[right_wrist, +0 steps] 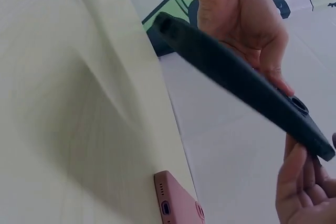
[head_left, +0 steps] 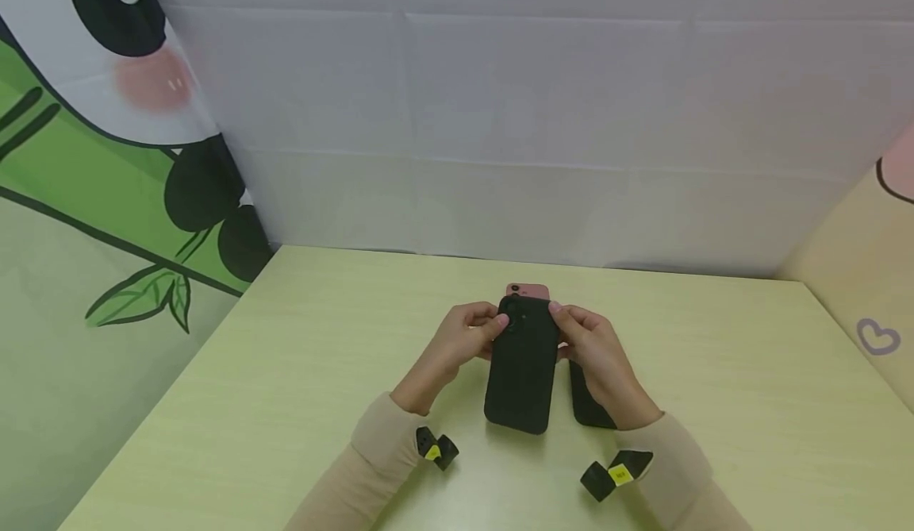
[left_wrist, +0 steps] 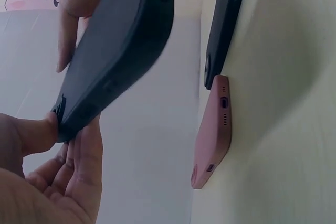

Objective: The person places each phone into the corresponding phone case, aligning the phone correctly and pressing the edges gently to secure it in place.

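Both hands hold a black phone (head_left: 521, 372) above the table, tilted, its back with the camera lenses facing up. My left hand (head_left: 459, 339) pinches its upper left edge, thumb on the back beside the lenses and fingers beneath. At the upper right corner my right hand (head_left: 594, 352) grips it the same way. In the left wrist view the phone (left_wrist: 118, 45) hangs clear of the tabletop. Beyond it lies a pink phone (head_left: 530, 290), partly hidden in the head view, with its port end showing in the left wrist view.
A second black phone (head_left: 587, 400) lies on the table right of the held one, partly covered by my right hand. The pale yellow tabletop (head_left: 300, 372) meets a white back wall (head_left: 500, 118). Cartoon-printed panels stand at left and right.
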Demonstrator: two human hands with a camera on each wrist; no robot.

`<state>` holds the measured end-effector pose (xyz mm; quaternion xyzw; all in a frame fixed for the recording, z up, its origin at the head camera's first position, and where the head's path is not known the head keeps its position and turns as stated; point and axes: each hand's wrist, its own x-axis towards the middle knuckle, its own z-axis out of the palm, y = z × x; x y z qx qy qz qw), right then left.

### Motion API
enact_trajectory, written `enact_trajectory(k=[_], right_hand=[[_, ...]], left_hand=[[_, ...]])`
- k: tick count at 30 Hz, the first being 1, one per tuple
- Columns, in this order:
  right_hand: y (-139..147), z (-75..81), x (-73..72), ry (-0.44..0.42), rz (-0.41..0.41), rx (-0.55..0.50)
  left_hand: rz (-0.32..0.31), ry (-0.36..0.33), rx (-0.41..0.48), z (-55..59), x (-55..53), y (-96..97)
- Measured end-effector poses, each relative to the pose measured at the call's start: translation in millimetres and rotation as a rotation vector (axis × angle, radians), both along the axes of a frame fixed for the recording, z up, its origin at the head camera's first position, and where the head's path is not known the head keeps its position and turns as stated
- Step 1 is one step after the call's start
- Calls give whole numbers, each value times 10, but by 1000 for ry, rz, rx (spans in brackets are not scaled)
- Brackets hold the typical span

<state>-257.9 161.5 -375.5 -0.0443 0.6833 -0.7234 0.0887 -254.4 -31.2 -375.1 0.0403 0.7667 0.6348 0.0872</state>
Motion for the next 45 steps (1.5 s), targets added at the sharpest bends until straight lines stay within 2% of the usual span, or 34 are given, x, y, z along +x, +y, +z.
enact_trajectory(k=[6, 10, 14, 17, 20, 24, 30, 37, 39, 43, 45], right_hand=[[17, -6, -3, 11, 135, 62], [25, -16, 3, 15, 254, 128], [46, -41, 7, 49, 359, 185], [63, -67, 6, 71, 407, 191], [69, -91, 5, 89, 412, 170], [59, -92, 16, 100, 372, 138], [64, -62, 30, 99, 358, 142], [63, -60, 31, 89, 388, 169], [68, -61, 30, 94, 402, 184], [74, -68, 19, 99, 426, 212], [74, -69, 14, 101, 436, 216]], left_hand=[[128, 13, 54, 67, -15, -64], [213, 12, 108, 106, -45, -128], [291, 25, 180, 143, -65, -190], [337, 23, 241, 149, -83, -222], [344, 8, 289, 140, -100, -236], [299, -7, 305, 134, -110, -245], [257, 38, 226, 105, -122, -291], [281, 146, 97, 74, -144, -338], [289, 187, 34, 77, -147, -342], [347, 323, -202, 75, -145, -347], [380, 365, -288, 80, -138, -346]])
